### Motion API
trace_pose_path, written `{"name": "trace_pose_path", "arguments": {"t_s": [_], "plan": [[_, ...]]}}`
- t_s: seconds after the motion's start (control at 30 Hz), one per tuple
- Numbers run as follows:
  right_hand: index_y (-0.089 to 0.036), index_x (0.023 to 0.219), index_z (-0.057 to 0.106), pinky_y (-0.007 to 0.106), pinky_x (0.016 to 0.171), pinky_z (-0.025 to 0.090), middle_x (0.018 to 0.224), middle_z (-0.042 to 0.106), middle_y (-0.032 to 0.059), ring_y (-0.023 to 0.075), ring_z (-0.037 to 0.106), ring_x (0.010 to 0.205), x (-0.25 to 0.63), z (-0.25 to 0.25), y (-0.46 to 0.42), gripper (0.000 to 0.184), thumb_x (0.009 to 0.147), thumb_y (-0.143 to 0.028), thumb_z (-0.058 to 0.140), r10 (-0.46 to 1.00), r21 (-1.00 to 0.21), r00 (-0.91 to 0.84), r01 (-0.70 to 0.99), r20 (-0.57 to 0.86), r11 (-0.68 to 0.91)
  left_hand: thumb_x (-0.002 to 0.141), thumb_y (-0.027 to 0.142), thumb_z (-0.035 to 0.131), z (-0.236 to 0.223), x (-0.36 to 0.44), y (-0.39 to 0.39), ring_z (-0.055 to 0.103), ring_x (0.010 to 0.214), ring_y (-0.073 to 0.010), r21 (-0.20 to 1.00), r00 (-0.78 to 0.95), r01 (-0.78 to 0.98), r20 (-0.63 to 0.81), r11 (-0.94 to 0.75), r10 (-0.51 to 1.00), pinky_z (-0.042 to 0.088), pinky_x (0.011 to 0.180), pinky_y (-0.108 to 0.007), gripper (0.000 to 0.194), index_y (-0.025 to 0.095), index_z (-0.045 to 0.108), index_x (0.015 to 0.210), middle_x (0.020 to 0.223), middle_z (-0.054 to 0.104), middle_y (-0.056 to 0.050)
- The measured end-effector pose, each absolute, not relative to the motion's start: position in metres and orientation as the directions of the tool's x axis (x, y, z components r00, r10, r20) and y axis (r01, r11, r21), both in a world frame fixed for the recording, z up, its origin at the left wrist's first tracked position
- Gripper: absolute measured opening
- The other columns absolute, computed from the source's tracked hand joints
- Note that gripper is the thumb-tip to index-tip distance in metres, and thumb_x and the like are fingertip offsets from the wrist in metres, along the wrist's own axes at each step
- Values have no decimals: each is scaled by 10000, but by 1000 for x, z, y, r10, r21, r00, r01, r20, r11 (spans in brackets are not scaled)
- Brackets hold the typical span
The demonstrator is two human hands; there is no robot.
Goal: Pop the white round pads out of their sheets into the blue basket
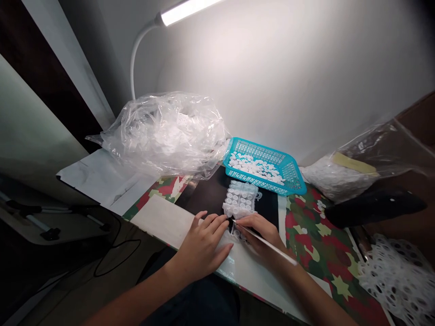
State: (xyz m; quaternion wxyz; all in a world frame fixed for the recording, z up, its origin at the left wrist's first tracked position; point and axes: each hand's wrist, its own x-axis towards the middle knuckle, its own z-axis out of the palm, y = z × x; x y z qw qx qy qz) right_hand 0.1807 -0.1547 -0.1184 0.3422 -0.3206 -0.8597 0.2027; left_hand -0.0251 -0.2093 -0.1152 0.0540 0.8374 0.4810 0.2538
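A translucent white silicone sheet (pixel 240 199) studded with round buttons lies on the dark table top in front of me. My left hand (pixel 204 244) rests flat beside its near edge, fingers stretched out and touching the sheet. My right hand (pixel 261 231) is closed in a pinch round a thin white stick-like tool (pixel 268 244), whose tip meets the sheet's near edge. Just behind the sheet stands a turquoise plastic basket (pixel 292 174) holding several small white round pieces (pixel 254 166).
A large crumpled clear plastic bag (pixel 166 133) lies at the back left under a white desk lamp (pixel 176 13). A second bag of white parts (pixel 343 176) and a black object (pixel 374 206) sit at right. Punched white sheet scraps (pixel 397 276) pile near right.
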Motion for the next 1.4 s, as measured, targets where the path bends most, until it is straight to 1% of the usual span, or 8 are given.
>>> {"name": "trace_pose_path", "arguments": {"t_s": [0.2,0.37,0.6,0.77,1.0,1.17,1.27,1.4], "plan": [[-205,1044,633,310,719,519,928,696,70,188,629,837,185,-111,-147,190,923,-202,487,543,-394,-700,387,464,834,949,301,391,-118,-26,-202,493,1137,-205,303,384,803,396,-514,834,229,1023,-412,365,194,486,1285,1269,571,-44],[-196,1028,639,298,717,520,901,706,60,178,623,816,185,-103,-143,185,925,-197,485,504,-330,-737,388,450,861,961,297,363,-120,-26,-198,491,1134,-210,181,419,833,412,-524,809,220,1021,-421,368,181,495,1284,1266,574,-52],[-201,925,653,260,682,485,828,688,50,158,612,752,182,-83,-132,176,920,-299,507,677,-532,-705,499,211,684,958,301,351,-119,-32,-193,471,1140,-214,43,511,822,386,-568,768,220,1026,-426,388,160,476,1297,1270,558,-61],[-176,879,674,230,613,461,775,679,42,136,609,679,182,-71,-106,219,890,-359,553,636,-631,-766,448,94,633,946,282,362,-114,-34,-192,467,1137,-215,6,542,810,376,-586,752,226,1028,-413,360,162,509,1252,1264,555,-68],[-189,865,692,255,621,463,761,676,36,148,596,696,182,-63,-84,226,887,-367,555,514,-641,-854,350,81,683,944,270,355,-112,-34,-191,463,1148,-223,-1,555,804,359,-594,751,225,1033,-418,352,158,504,1243,1269,550,-76],[-189,845,686,256,628,470,757,674,29,145,600,696,183,-61,-85,218,886,-360,558,529,-636,-846,376,61,675,940,271,379,-112,-33,-192,473,1151,-224,6,549,807,363,-591,753,225,1032,-413,339,167,509,1235,1268,552,-75],[-193,866,680,271,658,471,782,685,33,149,599,707,183,-63,-92,211,904,-340,534,526,-583,-846,385,86,716,949,294,361,-114,-34,-192,466,1161,-224,50,532,807,370,-588,761,211,1036,-414,358,169,494,1258,1283,547,-70],[-198,947,663,303,718,473,854,694,56,162,603,756,188,-77,-106,210,936,-297,478,464,-481,-862,325,204,814,951,331,375,-119,-34,-195,474,1156,-207,162,465,808,415,-566,782,208,1039,-412,376,192,478,1284,1281,555,-48]]}}
